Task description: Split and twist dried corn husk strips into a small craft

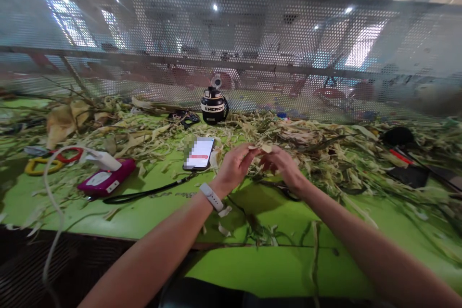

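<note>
Both my hands are raised over the green table, close together near the middle of the view. My left hand (236, 166), with a pale watch band (212, 197) at the wrist, has its fingertips pinched on a small pale strip of dried husk (266, 147). On the right, my right hand (283, 166) pinches the same pale strip with thumb and fingers. Husk shreds (299, 139) lie heaped just beyond the hands. A phone with a lit screen (199, 153) rests on the table left of my left hand.
A black jug (213, 108) stands behind the phone. At the left are a magenta power adapter (106, 178) with a white plug and cable, and yellow-handled scissors (43, 166). A perforated metal screen (245, 43) rises behind the green table (155, 216).
</note>
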A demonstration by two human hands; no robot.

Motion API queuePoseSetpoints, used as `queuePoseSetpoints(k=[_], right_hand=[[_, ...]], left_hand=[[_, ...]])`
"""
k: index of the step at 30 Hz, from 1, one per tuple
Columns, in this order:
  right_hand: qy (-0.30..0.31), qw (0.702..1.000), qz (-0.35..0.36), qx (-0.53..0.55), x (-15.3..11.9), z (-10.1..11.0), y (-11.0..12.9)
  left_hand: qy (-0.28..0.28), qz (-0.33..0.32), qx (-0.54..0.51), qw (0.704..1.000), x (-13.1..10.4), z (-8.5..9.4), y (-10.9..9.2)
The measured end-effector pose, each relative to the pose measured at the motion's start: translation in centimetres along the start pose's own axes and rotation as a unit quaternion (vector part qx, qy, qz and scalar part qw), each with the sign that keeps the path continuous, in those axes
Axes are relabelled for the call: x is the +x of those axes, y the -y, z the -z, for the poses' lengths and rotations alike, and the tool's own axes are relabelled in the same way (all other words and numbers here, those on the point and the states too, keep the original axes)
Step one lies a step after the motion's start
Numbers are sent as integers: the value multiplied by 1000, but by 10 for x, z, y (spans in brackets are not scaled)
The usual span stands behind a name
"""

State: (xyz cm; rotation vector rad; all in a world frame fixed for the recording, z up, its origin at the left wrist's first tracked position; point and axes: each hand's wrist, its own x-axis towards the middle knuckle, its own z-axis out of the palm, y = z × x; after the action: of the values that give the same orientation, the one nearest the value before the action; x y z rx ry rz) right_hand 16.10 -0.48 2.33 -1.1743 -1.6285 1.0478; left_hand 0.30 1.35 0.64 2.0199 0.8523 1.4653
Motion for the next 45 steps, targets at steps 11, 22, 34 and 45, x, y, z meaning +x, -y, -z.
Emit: queuePoseSetpoints(k=[11,22,34,45], right_hand=[[-137,950,237,-151,-3,6,3],[-200,955,153,-155,1,8,0],[-188,945,196,-184,0,0,-1],[-106,983,24,-148,14,13,3]], left_hand=[[81,-135,243,957,2,6,5],[110,222,-268,931,-10,-6,-3],[87,217,-311,921,-9,-15,-6],[183,262,-319,892,-8,-5,-29]])
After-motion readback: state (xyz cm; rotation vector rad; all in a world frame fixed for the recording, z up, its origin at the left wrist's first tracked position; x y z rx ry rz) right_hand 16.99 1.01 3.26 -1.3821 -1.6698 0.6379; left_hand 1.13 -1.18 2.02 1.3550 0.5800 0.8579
